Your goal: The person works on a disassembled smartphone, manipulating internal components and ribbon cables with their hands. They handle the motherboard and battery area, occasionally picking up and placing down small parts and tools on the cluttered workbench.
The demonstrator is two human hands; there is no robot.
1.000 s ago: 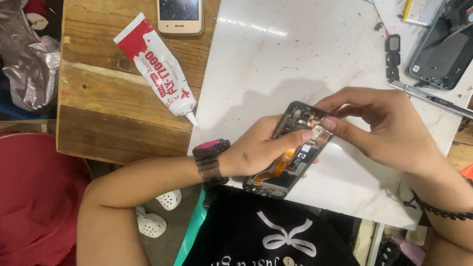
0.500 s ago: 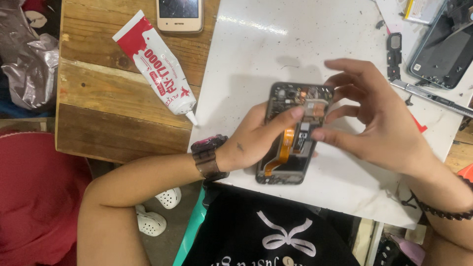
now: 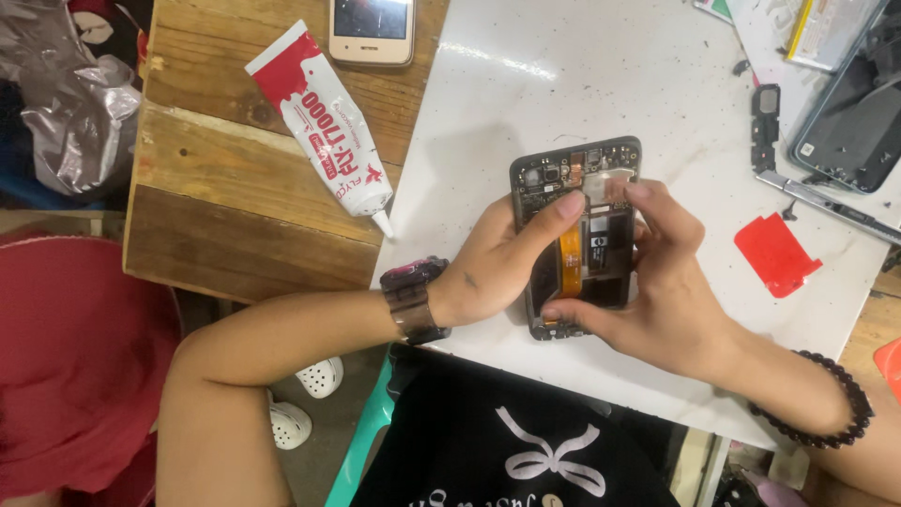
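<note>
Black opened phone [image 3: 577, 230] on white slab [image 3: 488, 113] | left hand [image 3: 497, 258] clamped on its left edge, thumb across board | right hand [image 3: 657, 282] pinching right edge and bottom | best kept flat, light pressure near orange flex [image 3: 570, 258] | glue tube [image 3: 324, 117] well left of fingers

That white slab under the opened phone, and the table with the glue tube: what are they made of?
The white slab looks like polished stone or a glossy laminate: it reflects light and shows faint grey speckles, so I can't tell which. The table under the glue tube seems to be bare wooden planks, with visible grain, knots and gaps between boards.
</note>
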